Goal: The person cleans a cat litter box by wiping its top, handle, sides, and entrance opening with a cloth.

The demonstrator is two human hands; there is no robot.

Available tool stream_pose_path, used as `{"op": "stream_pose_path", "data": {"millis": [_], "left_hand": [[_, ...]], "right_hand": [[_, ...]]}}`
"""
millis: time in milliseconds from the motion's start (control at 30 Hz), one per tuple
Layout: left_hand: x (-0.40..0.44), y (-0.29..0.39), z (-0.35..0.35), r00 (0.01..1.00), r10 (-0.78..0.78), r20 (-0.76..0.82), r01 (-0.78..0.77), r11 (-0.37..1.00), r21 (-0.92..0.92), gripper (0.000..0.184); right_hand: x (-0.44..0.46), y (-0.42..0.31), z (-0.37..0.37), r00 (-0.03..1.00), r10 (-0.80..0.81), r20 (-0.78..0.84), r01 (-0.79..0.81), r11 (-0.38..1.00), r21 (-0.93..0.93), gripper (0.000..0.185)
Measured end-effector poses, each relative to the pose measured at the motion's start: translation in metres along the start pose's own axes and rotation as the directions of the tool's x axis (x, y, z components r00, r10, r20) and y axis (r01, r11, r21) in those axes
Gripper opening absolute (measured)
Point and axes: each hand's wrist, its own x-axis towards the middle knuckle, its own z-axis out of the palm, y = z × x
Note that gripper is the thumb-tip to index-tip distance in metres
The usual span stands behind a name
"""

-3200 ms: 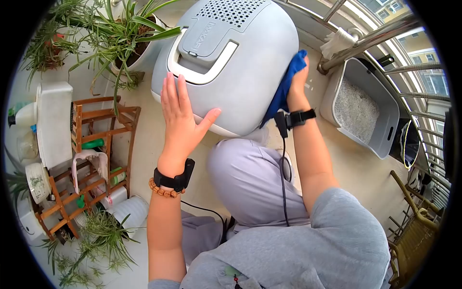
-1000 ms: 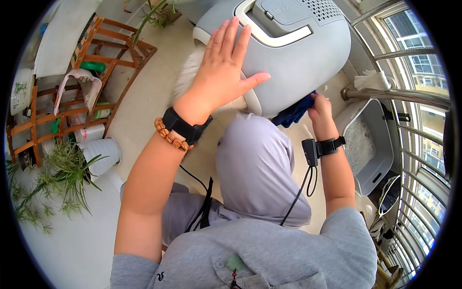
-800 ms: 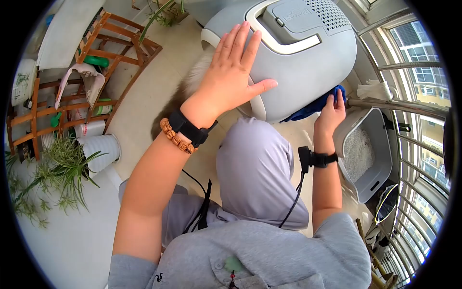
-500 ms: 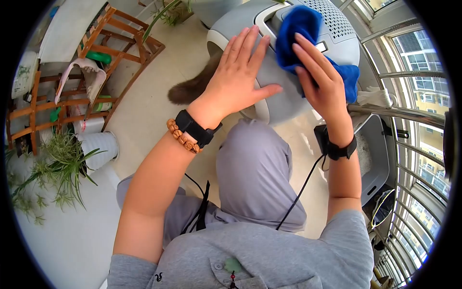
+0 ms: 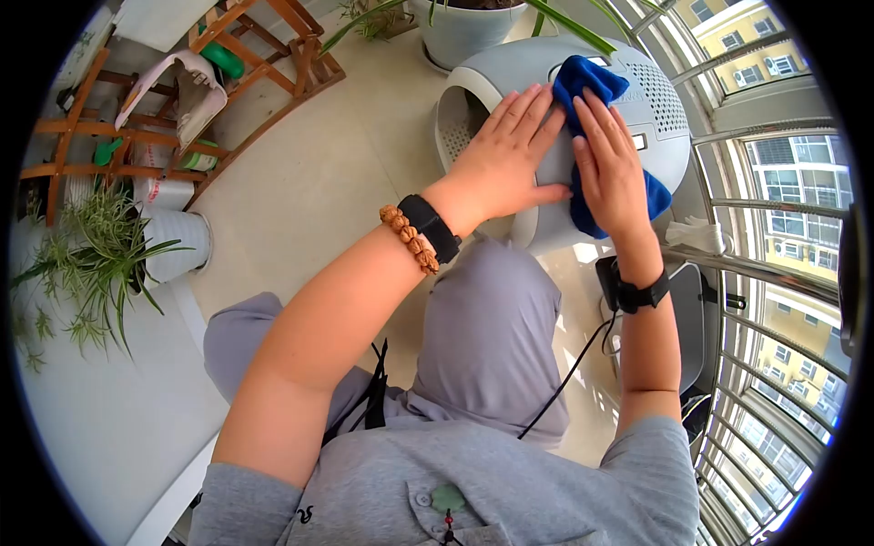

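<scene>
A rounded grey plastic pet house or covered litter box (image 5: 546,220) stands on the floor in front of my knee, with a wide opening on its left side. My left hand (image 5: 496,166) rests on its shell beside that opening, fingers stretched out, holding nothing. On top of the shell, my right hand (image 5: 612,177) presses a blue cloth (image 5: 584,80) down with fingers held close together. Parts of the cloth spread out above the fingertips and on both sides of the palm. The underside of the cloth is hidden.
Left are a wooden rack (image 5: 264,59) and a spider plant in a white pot (image 5: 177,246). Another potted plant (image 5: 469,36) stands behind the grey shell. Window railings (image 5: 774,205) run along the right, with a grey bin (image 5: 683,318) by my right forearm.
Both hands have shifted slightly right in view, and the cloth is flatter under my right hand. The dark furry tail by the opening is out of sight. The camera view has shifted.
</scene>
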Motion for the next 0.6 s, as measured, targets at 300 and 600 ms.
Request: {"op": "stream_pose_path", "data": {"millis": [300,600], "left_hand": [[-0.004,-0.002,-0.001,1.000,-0.014,-0.019,0.013,1.000,-0.014,0.095],[-0.009,-0.001,0.004,0.995,-0.010,-0.097,0.010,1.000,0.001,0.093]], "right_hand": [[0.056,0.043,0.004,0.984,0.139,0.114,-0.156,0.974,0.164,0.031],[0.107,0.088,0.028,0.956,0.104,0.274,-0.143,0.982,0.125,0.029]]}}
